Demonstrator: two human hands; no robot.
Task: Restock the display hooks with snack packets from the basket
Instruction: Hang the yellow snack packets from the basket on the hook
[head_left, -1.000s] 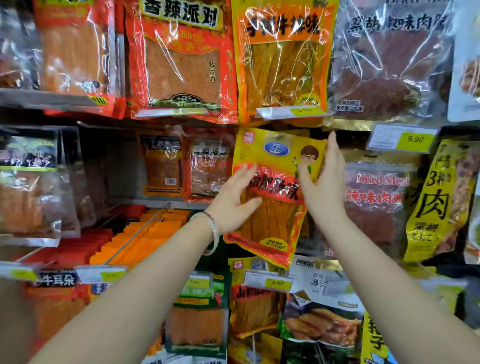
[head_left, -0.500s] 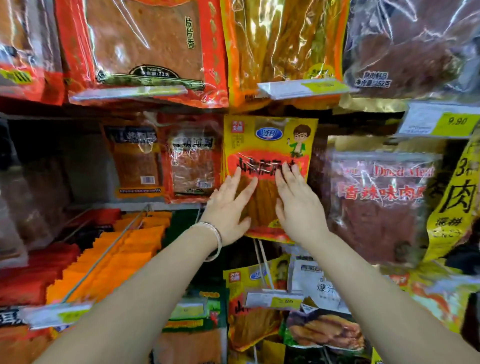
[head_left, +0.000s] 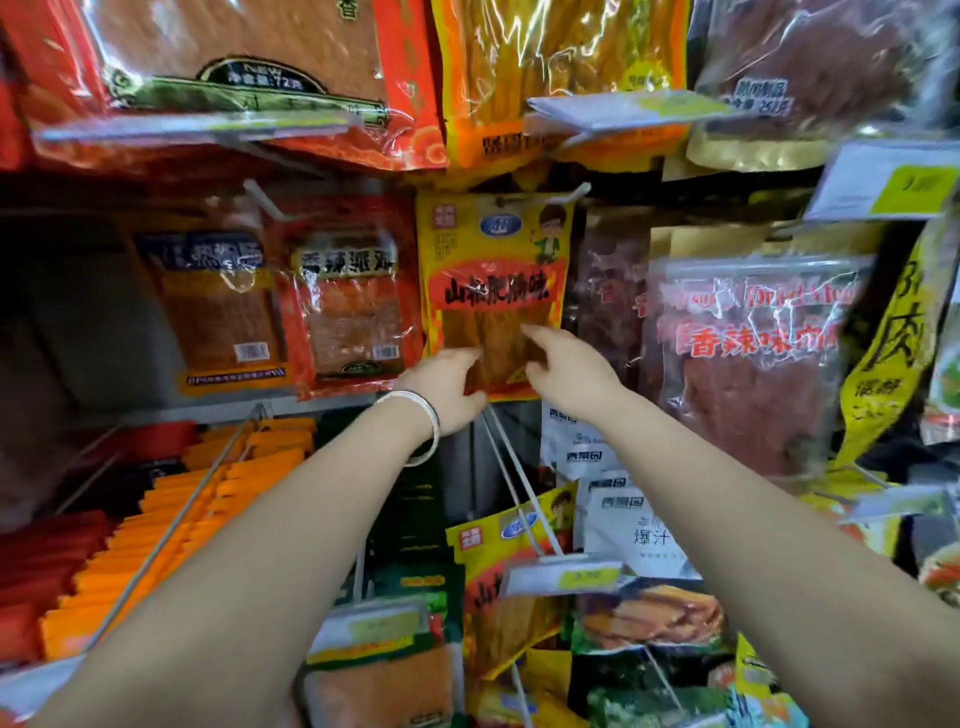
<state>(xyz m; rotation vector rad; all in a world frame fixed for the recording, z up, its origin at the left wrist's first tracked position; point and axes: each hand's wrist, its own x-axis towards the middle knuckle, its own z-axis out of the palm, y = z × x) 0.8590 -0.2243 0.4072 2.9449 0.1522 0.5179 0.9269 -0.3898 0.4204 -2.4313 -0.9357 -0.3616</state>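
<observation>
Seating check on the hook. Observed: the yellow snack packet (head_left: 496, 270) hangs from the wire hook (head_left: 574, 191) in the middle row. It is roughly upright, just beside the red spicy-strip packet (head_left: 353, 312) on one side and near the dried-meat packet (head_left: 748, 353) on the other.

Grip: the left hand (head_left: 447, 387) sits at the packet's lower left corner, fingers on the front and thumb near the bottom edge. Blur prevents saying whether it pinches the corner or only touches it. The right hand (head_left: 569, 374) is unclenched and holds nothing, with its forefinger stretched to the packet's clear window.

The packet therefore lies above and ahead of both hands, with contact only at its lower third.

Judgement: the step in hand is settling the packet.
- Press flat and lightly toward the back so the hang hole slides fully along the hook.
- Keep the packet square with its neighbours.
- Avoid pulling down on the hole.
- Let go with both hands together.

The basket is not in view.
</observation>
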